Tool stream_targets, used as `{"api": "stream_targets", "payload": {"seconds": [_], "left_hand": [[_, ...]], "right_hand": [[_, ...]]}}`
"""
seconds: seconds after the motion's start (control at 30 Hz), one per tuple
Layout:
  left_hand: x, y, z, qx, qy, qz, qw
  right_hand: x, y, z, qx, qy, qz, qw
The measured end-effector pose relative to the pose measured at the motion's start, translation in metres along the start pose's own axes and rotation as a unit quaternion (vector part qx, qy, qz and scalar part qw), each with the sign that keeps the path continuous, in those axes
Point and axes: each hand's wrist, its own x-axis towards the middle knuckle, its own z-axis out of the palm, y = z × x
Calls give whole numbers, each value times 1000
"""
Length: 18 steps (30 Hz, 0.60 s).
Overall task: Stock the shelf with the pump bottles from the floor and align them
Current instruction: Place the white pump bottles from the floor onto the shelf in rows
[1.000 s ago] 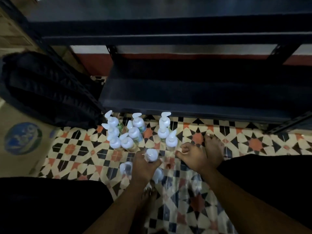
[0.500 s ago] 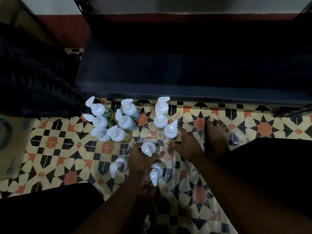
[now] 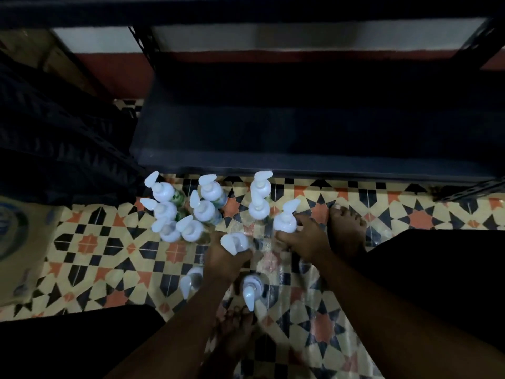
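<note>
Forward has gone the right hand (image 3: pixel 306 239), now curled round an upright pump bottle (image 3: pixel 285 224); left hand (image 3: pixel 226 257) grips a second bottle (image 3: pixel 235 242); shelf (image 3: pixel 300 165) lies at twelve o'clock, nearer the right.

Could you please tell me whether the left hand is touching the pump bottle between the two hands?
Touching. Head view: the left hand curls its fingers round the pump bottle.
</note>
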Motion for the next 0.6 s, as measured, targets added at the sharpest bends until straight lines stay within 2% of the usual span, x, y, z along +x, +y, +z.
{"api": "stream_targets", "payload": {"seconds": [0.1,0.27,0.43,0.6], "left_hand": [[-5,24,-19,-62,17,25,998],[-29,93,-65,-119,36,104,987],[-65,168,-124,-159,51,194,967],[-105,238,-182,-245,51,257,933]], "right_hand": [[-15,-18,-27,45,9,13,999],[-48,-77,-75,129,39,-35,990],[-97,-156,-120,186,54,-139,971],[-150,-233,-146,259,40,-228,938]]}}
